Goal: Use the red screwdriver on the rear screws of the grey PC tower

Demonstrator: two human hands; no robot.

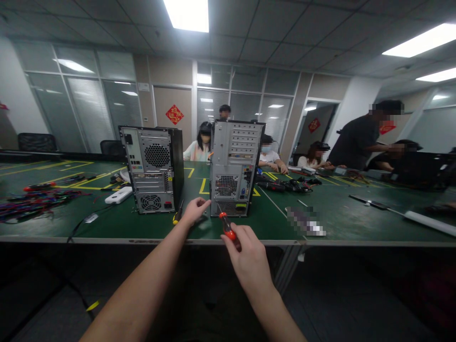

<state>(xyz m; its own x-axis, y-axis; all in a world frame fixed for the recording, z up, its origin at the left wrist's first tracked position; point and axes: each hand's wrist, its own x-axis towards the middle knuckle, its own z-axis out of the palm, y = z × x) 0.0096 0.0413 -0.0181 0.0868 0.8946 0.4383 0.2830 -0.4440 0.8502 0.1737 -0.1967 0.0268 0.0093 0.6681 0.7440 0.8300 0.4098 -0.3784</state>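
Two computer cases stand upright on the green table, their back panels toward me. My right hand [245,241] grips a red and black screwdriver [227,226], its shaft pointing up at the lower back of the right case [231,166]. Beside that case's lower left corner is my left hand [196,210], thumb and fingers brought together; whatever may be between the fingertips is too small to make out. A yellow and black screwdriver [177,216] lies between my left hand and the left case [153,166].
Colored wires [39,202] and a white power strip [118,195] lie to the left. Black cables [281,184] sit behind the right case. A long tool [370,203] and a white bar [431,223] lie to the right. Several people are across the table.
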